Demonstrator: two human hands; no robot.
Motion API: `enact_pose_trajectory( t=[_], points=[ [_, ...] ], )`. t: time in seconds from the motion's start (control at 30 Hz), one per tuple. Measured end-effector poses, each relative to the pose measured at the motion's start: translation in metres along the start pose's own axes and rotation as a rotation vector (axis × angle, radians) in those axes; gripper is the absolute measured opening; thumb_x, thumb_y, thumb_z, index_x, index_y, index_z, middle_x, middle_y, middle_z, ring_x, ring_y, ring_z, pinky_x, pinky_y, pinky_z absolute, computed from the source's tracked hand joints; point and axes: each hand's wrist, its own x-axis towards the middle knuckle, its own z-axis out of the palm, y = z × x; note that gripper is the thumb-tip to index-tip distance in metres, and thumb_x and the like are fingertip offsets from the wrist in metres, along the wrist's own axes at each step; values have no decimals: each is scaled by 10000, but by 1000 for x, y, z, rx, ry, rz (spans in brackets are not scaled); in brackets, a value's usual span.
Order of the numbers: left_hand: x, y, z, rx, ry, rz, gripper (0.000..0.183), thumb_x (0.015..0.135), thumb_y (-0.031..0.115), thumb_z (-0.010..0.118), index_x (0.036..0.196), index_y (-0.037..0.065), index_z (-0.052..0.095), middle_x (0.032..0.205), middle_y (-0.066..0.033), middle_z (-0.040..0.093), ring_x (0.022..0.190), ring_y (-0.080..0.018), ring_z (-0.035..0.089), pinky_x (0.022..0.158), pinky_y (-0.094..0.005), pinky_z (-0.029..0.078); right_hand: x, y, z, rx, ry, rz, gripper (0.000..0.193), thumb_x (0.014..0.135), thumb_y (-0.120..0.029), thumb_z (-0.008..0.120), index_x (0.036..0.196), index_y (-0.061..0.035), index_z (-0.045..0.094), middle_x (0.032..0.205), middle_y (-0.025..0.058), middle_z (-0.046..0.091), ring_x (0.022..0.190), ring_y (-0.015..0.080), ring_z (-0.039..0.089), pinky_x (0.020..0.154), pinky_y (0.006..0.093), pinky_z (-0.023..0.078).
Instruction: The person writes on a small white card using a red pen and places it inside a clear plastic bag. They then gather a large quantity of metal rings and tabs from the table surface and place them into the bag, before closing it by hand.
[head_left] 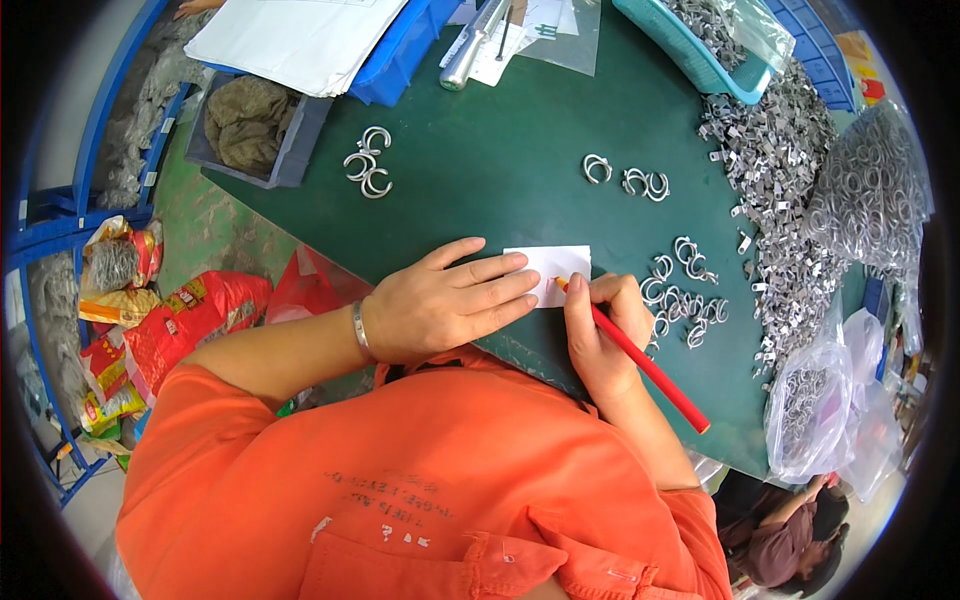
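Observation:
A small white slip of paper (518, 254) lies on the green tabletop near its front edge. My left hand (445, 300) rests flat with fingers stretched out, the fingertips on the slip's left side. In my right hand (612, 335) a red pencil (655, 378) is gripped, its tip touching the paper, where a few red marks show. Just right of that hand lies a loose cluster of metal rings with open gaps (685, 305). Three more open rings (625, 178) lie beyond the paper, and another small group of rings (370, 165) sits farther left.
A heap of small metal clips (775, 150) covers the table's right side, below a teal basket (690, 55). Plastic bags of metal rings (870, 175) stand at the far right. A screwdriver (470, 50), blue bin (405, 60) and grey box (290, 160) with cloth are at the back left.

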Motion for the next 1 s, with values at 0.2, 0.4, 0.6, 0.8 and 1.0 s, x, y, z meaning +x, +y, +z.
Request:
enact_pose_trajectory(
  t=[0.2,0.4,0.6,0.8,1.0],
  points=[
    [-1,-1,0,-4,-5,7,321,856,160,500,1149,93,616,1288,-53,542,1228,-195,487,997,-409,391,-2,3,-5,62,-33,-35,249,808,-2,673,688,-44,459,565,69,530,439,145,478,430,257,378],
    [-1,-1,-1,-23,62,-5,310,833,130,538,1128,111,635,1233,-47,572,1153,-210,534,963,-399,420,-6,4,-2,194,44,87,228,838,-18,654,713,-45,465,569,41,549,468,64,455,440,217,367],
    [-12,-4,9,10,144,24,312,814,121,545,1110,81,635,1207,-50,582,1137,-211,540,944,-382,437,-1,-2,4,109,13,54,232,834,-29,665,703,-46,474,565,39,543,463,59,443,438,212,361],
    [-9,-3,10,24,171,63,298,810,117,545,1091,70,633,1150,-43,582,1158,-217,528,952,-385,439,0,-5,7,117,6,89,215,840,-29,666,732,-40,481,573,27,537,479,55,458,455,202,372],
    [-11,-3,15,60,247,67,287,797,114,552,1068,85,642,1129,-35,593,1135,-214,535,945,-383,443,18,-16,24,193,-71,-97,86,838,1,651,910,-7,604,705,82,615,567,131,543,534,246,439]
  ],
)
